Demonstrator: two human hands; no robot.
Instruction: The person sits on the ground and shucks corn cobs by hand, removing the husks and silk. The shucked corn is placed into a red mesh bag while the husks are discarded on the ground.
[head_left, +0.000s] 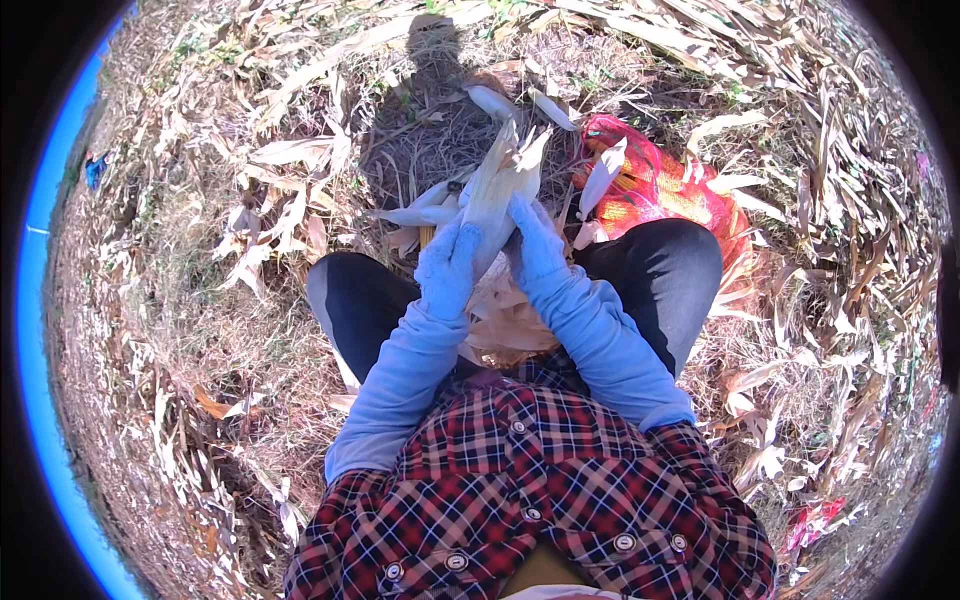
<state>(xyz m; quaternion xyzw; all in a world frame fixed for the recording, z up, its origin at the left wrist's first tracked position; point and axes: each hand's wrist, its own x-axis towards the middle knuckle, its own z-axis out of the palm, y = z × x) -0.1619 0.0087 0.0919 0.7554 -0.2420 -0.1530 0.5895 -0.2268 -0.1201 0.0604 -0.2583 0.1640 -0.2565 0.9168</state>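
An ear of maize (496, 184) in pale dry husk is held up between my two gloved hands, its loose husk tips pointing away from me. My left hand (447, 259) grips its left side near the lower end. On the right side, my right hand (537, 236) has its fingers against the husk. The husk covers the kernels from view. Just beyond my left hand lie more husked ears (429, 208), with a strip of yellow kernels (427, 235) showing. Loose husks (514, 319) lie between my legs.
A red mesh sack (660, 184) with yellow maize showing through lies beyond my right knee (652, 277). Dry stalks (840, 150) are heaped at the right. Husks and dry grass (247, 352) cover the ground. Another red scrap (814, 523) lies at lower right.
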